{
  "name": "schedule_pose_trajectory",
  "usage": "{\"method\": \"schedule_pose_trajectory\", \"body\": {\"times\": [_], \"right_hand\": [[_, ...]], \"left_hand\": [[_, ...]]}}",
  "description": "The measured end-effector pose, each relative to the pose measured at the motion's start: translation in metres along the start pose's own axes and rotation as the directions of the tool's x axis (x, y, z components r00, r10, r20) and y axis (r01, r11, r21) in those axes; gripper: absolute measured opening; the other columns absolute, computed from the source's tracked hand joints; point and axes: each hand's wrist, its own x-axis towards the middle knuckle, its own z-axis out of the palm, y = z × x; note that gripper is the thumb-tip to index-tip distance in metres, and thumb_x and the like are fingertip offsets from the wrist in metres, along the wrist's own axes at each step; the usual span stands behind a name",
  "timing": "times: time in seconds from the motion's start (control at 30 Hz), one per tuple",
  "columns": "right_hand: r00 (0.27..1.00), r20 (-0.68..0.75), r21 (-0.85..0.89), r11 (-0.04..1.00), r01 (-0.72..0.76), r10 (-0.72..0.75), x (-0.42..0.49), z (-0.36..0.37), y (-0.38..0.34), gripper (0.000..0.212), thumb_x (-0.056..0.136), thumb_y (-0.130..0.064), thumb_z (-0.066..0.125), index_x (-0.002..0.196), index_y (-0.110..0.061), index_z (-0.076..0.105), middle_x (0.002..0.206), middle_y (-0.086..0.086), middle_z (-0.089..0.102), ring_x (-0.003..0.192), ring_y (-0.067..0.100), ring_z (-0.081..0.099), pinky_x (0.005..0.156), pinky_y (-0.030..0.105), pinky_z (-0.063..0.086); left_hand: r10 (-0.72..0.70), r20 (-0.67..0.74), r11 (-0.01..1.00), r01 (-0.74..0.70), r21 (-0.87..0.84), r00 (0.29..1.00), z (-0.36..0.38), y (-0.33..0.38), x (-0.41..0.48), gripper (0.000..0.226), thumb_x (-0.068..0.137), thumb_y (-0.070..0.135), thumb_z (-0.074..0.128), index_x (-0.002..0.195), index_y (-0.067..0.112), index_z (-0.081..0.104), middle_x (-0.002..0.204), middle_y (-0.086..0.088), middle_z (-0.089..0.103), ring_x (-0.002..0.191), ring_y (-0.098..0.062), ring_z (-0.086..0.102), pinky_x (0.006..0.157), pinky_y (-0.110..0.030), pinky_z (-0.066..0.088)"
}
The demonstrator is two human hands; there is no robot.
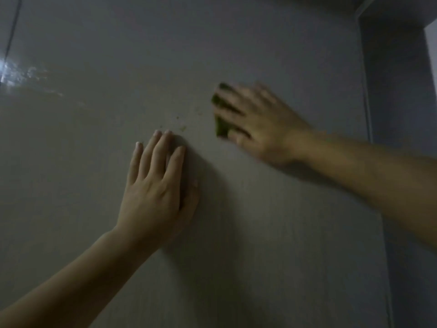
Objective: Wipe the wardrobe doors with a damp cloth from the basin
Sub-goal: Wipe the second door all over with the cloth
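A pale grey wardrobe door (272, 48) fills the view. My left hand (156, 185) lies flat on it, fingers straight and pointing up, holding nothing. To the upper right, my right hand (257, 121) presses a green cloth (221, 129) against the door with spread fingers. This hand is blurred, and only the cloth's left edge shows from under the fingers. A few small green specks (182, 126) sit on the door between the hands.
The door's right edge (369, 114) runs down the right side, with a darker blue-grey surface (402, 91) beyond it. A vertical seam (14, 27) and a bright reflection (9, 72) show at the far left.
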Motion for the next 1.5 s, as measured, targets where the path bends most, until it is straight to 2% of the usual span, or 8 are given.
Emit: {"method": "schedule_pose_trajectory", "body": {"times": [0.13, 0.3, 0.47, 0.67, 0.87, 1.07, 1.2, 1.5], "right_hand": [[0.940, -0.006, 0.060, 0.939, -0.340, 0.341, 0.018, -0.012, 0.007, 0.069, 0.098, -0.052, 0.012, 0.163, -0.027, 0.010, 0.172, 0.001, -0.002, 0.158, 0.026, -0.003, 0.126, 0.053, 0.000], [1.000, 0.006, -0.032, 0.999, 0.028, -0.027, -0.079, 0.014, -0.027, 0.063, 0.104, -0.050, 0.024, 0.161, -0.024, 0.021, 0.170, 0.007, 0.015, 0.156, 0.032, 0.013, 0.123, 0.056, 0.010], [0.857, -0.024, 0.030, 0.858, -0.513, 0.514, -0.106, 0.016, 0.054, 0.075, 0.103, -0.060, 0.007, 0.159, -0.015, 0.027, 0.168, 0.016, 0.020, 0.151, 0.043, 0.021, 0.120, 0.063, 0.020], [0.997, 0.023, 0.004, 0.997, -0.073, 0.073, -0.181, 0.031, -0.029, 0.064, 0.105, -0.051, 0.021, 0.160, -0.018, 0.026, 0.169, 0.012, 0.016, 0.155, 0.037, 0.016, 0.124, 0.059, 0.013], [0.868, -0.081, 0.076, 0.871, -0.485, 0.490, -0.153, 0.032, 0.008, 0.064, 0.104, -0.049, 0.025, 0.160, -0.016, 0.026, 0.168, 0.013, 0.017, 0.154, 0.039, 0.014, 0.122, 0.062, 0.016], [0.996, 0.021, 0.007, 0.996, -0.090, 0.089, -0.203, 0.040, -0.049, 0.063, 0.105, -0.049, 0.024, 0.160, -0.020, 0.023, 0.169, 0.012, 0.016, 0.155, 0.038, 0.015, 0.123, 0.061, 0.014], [0.880, -0.058, 0.097, 0.880, -0.466, 0.472, -0.151, 0.029, -0.024, 0.064, 0.104, -0.048, 0.028, 0.160, -0.018, 0.025, 0.168, 0.013, 0.019, 0.154, 0.039, 0.017, 0.122, 0.063, 0.015], [0.977, -0.088, 0.061, 0.980, -0.187, 0.192, -0.022, 0.015, -0.060, 0.067, 0.100, -0.051, 0.023, 0.160, -0.021, 0.027, 0.169, 0.010, 0.018, 0.154, 0.035, 0.018, 0.123, 0.057, 0.013]], "left_hand": [[-0.004, 0.033, 0.998, 0.007, -0.070, 0.999, 0.004, 0.032, -0.012, 0.064, 0.102, 0.047, 0.034, 0.150, 0.005, 0.044, 0.162, -0.021, 0.030, 0.155, -0.038, 0.017, 0.123, -0.061, 0.017], [0.018, 0.066, 0.997, -0.013, -0.078, 0.998, 0.014, 0.070, -0.022, 0.071, 0.095, 0.050, 0.039, 0.153, 0.009, 0.042, 0.164, -0.022, 0.025, 0.156, -0.040, 0.013, 0.123, -0.065, 0.012], [-0.026, 0.067, 0.999, 0.028, -0.043, 0.997, 0.018, 0.079, -0.020, 0.071, 0.098, 0.050, 0.039, 0.153, 0.006, 0.039, 0.165, -0.025, 0.021, 0.156, -0.042, 0.008, 0.123, -0.065, 0.005], [-0.003, 0.076, 1.000, 0.003, -0.005, 0.997, 0.022, 0.077, -0.020, 0.075, 0.094, 0.050, 0.042, 0.154, 0.005, 0.037, 0.165, -0.026, 0.019, 0.155, -0.044, 0.009, 0.121, -0.068, 0.009], [-0.018, 0.093, 1.000, 0.019, -0.018, 0.996, 0.021, 0.077, -0.022, 0.077, 0.096, 0.054, 0.037, 0.157, 0.008, 0.032, 0.167, -0.024, 0.014, 0.156, -0.041, 0.004, 0.122, -0.066, 0.006], [-0.001, 0.102, 1.000, 0.002, -0.014, 0.995, 0.017, 0.075, -0.022, 0.074, 0.097, 0.052, 0.038, 0.157, 0.009, 0.033, 0.167, -0.024, 0.017, 0.156, -0.041, 0.007, 0.123, -0.065, 0.008], [0.033, 0.086, 0.996, -0.026, -0.081, 0.996, 0.008, 0.063, -0.021, 0.067, 0.100, 0.049, 0.033, 0.155, 0.011, 0.037, 0.166, -0.019, 0.023, 0.156, -0.036, 0.014, 0.124, -0.057, 0.013], [-0.218, 0.151, 0.975, 0.222, -0.010, 0.964, -0.013, -0.030, -0.029, 0.073, 0.095, 0.057, 0.025, 0.160, 0.024, 0.021, 0.171, -0.009, 0.004, 0.157, -0.035, -0.011, 0.121, -0.067, -0.008]]}}
